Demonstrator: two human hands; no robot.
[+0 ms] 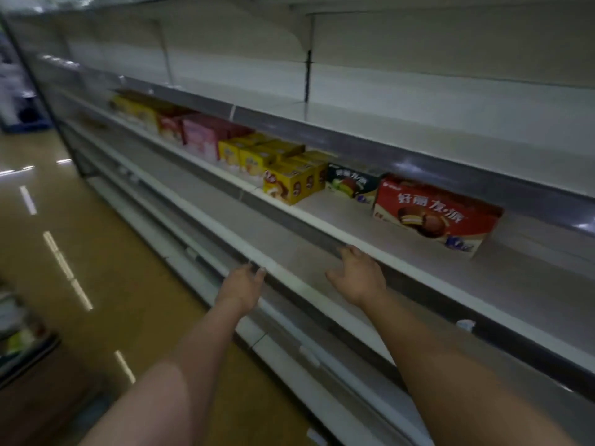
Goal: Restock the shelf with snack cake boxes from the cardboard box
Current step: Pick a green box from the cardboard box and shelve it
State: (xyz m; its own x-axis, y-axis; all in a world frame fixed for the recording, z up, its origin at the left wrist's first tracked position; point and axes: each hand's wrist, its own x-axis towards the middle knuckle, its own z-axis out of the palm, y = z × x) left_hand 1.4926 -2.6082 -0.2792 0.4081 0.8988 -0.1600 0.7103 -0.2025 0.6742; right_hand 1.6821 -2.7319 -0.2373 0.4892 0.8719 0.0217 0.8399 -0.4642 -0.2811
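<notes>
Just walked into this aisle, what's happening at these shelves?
A person is restocking, but both hands hold nothing now. The left hand and right hand reach out open over the white metal shelf edge. One shelf up stand a big red snack cake box, a dark green box and yellow boxes. The frame is blurred.

Snack boxes point(289, 175) line the shelf point(338, 217), hands below.
</notes>
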